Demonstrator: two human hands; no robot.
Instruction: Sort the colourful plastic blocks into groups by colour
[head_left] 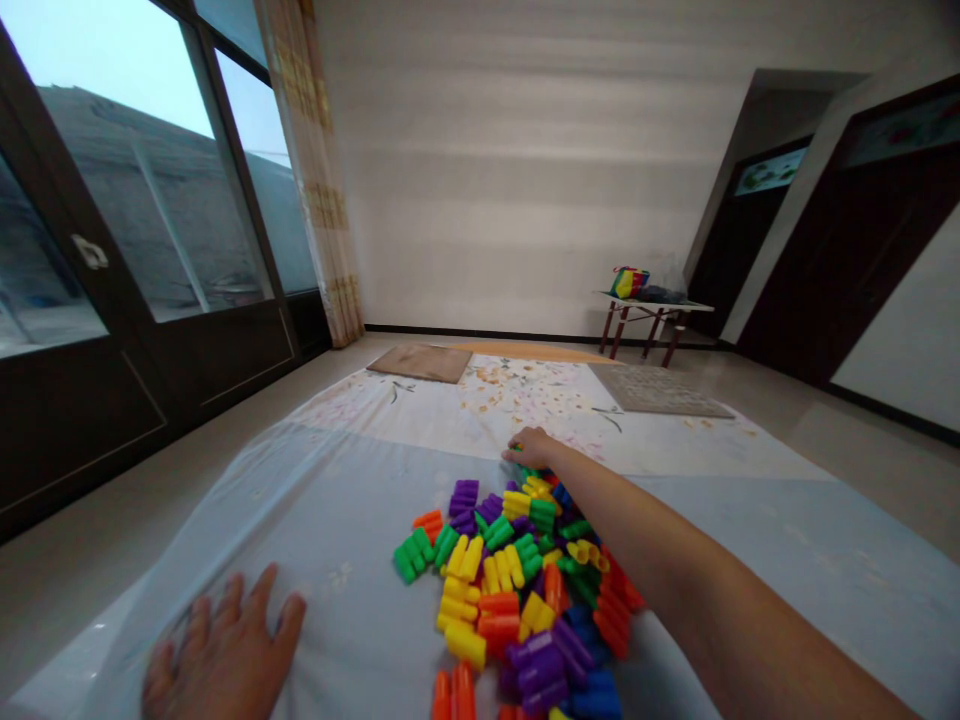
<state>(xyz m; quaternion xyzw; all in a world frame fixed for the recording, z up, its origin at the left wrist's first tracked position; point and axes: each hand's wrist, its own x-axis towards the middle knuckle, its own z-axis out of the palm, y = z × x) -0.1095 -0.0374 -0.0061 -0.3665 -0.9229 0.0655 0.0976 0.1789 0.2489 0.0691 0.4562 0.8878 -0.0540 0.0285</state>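
Note:
A loose heap of colourful plastic building blocks (499,575), shaped like joined tubes in yellow, green, purple, orange and blue, lies on the pale blue cloth (337,520). My right arm reaches over the right side of the heap. At its far end, my right hand (532,446) has its fingers curled around a green block (517,448), of which only a sliver shows. My left hand (229,645) rests palm down with fingers spread on the cloth, left of the heap and apart from the blocks.
A brown mat (420,363) and a patterned grey mat (660,389) lie on the far floral part of the cloth. Against the back wall stands a small table (697,306) with a colourful bag (628,282) on it. Glazed doors (165,200) are at left.

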